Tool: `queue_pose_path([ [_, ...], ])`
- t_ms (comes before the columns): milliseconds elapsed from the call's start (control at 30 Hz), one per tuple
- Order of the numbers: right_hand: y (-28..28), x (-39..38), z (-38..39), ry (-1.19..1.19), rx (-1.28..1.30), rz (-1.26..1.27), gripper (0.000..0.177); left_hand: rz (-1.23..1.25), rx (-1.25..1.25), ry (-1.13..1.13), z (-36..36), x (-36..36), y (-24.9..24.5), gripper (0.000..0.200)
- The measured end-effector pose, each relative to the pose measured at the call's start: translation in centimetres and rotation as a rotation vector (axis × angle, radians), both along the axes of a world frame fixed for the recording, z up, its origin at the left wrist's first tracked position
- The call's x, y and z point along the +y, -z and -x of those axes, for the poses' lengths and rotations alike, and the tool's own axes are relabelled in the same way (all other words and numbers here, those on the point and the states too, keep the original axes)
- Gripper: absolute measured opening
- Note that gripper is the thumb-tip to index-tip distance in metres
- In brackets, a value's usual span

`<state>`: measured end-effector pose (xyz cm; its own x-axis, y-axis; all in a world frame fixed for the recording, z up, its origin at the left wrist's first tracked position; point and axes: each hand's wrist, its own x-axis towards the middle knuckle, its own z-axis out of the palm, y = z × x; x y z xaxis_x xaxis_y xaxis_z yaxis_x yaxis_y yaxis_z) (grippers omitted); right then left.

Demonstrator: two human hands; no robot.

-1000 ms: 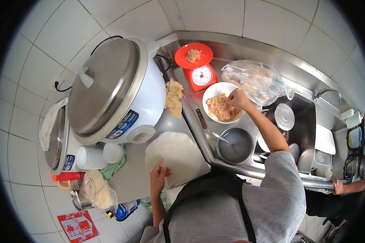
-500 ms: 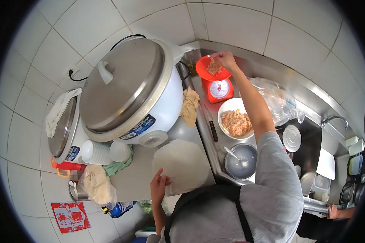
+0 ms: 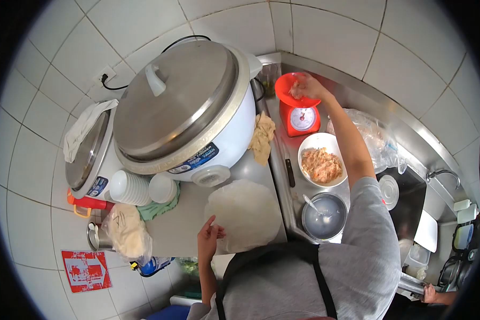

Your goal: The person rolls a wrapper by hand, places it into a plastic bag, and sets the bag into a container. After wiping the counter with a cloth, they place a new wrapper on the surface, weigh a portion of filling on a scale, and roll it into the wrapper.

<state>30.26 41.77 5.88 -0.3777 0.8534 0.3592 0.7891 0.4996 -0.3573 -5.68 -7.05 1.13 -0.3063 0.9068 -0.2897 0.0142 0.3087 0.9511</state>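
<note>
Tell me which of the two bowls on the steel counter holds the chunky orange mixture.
The white bowl, nearer the red scale: the mixture fills it. The metal bowl, nearer the person's body, holds cloudy liquid and a spoon.

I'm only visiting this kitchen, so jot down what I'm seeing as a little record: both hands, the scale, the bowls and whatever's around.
Right hand: over the scale's pan, fingers at a small clump of food
Left hand: at the edge of the pale round sheets; contact unclear
Scale: red; reading too small to tell
White bowl: holds an orange-pink mixture
Metal bowl: spoon inside
Large rice cooker: lid on
Another person: hand at lower right
</note>
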Motion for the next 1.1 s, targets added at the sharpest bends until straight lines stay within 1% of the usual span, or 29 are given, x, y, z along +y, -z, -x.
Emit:
queue_pose_path([
  [33,0.4,-0.6,0.2,-0.043,-0.103,-0.011,0.074,0.006,-0.005,0.004,0.0,0.0,-0.1,0.041],
  [100,1.2,-1.1,0.6,-0.013,-0.132,-0.108,0.081,0.015,0.026,0.008,-0.2,0.1,-0.2,0.041],
  [167,0.7,-2.0,0.8,-0.062,0.010,0.000,0.081,0.021,0.044,0.007,-0.2,0.1,-0.4,0.041],
  [200,0.3,-2.4,0.7,-0.126,0.167,0.160,0.078,0.026,0.045,0.003,-0.2,-0.2,-0.5,0.041],
  [267,0.6,-1.7,0.5,-0.173,0.312,0.292,0.071,0.035,0.037,-0.010,-0.1,-0.6,-0.3,0.041],
  [333,2.6,0.4,0.6,-0.138,0.283,0.245,0.063,0.047,0.020,-0.029,0.1,-1.0,0.0,0.040],
  [433,0.2,-1.8,2.0,0.009,0.020,0.062,0.059,0.047,0.053,-0.027,0.1,-1.6,0.1,0.041],
  [467,0.9,-0.7,2.3,0.022,0.068,0.122,0.069,0.043,0.054,-0.018,0.2,-1.5,0.1,0.041],
  [500,1.8,0.0,1.8,0.089,0.036,0.116,0.071,0.043,0.055,-0.013,0.2,-1.6,0.2,0.041],
  [567,0.2,-1.7,2.6,0.209,-0.028,0.115,0.075,0.043,0.059,-0.007,0.4,-2.0,0.3,0.041],
  [667,-1.5,-4.6,2.2,0.210,-0.182,-0.199,0.084,0.025,0.050,-0.014,0.6,-2.0,0.6,0.041],
  [733,0.8,-1.8,0.9,-0.035,-0.096,-0.153,0.083,0.022,0.025,-0.023,0.6,-2.0,0.5,0.041],
  [767,0.8,-1.1,0.7,-0.155,-0.053,-0.133,0.083,0.030,0.031,-0.030,0.5,-1.9,0.4,0.041],
  [867,0.3,-1.2,0.6,-0.145,0.059,0.231,0.077,0.044,0.038,-0.041,0.3,-1.8,0.2,0.042],
  [967,-0.2,-0.5,1.2,-0.029,-0.110,0.178,0.069,0.040,0.027,-0.049,0.5,-1.8,0.6,0.042],
  [1000,-0.1,-0.6,1.0,-0.076,-0.048,0.194,0.065,0.039,0.025,-0.050,0.5,-1.8,0.6,0.042],
  [1067,-1.9,-2.1,0.4,-0.164,0.079,0.225,0.058,0.038,0.026,-0.045,0.4,-1.6,0.3,0.042],
  [1100,-1.9,-2.4,0.0,-0.109,0.150,0.132,0.052,0.041,0.030,-0.041,0.3,-1.6,0.0,0.042],
])
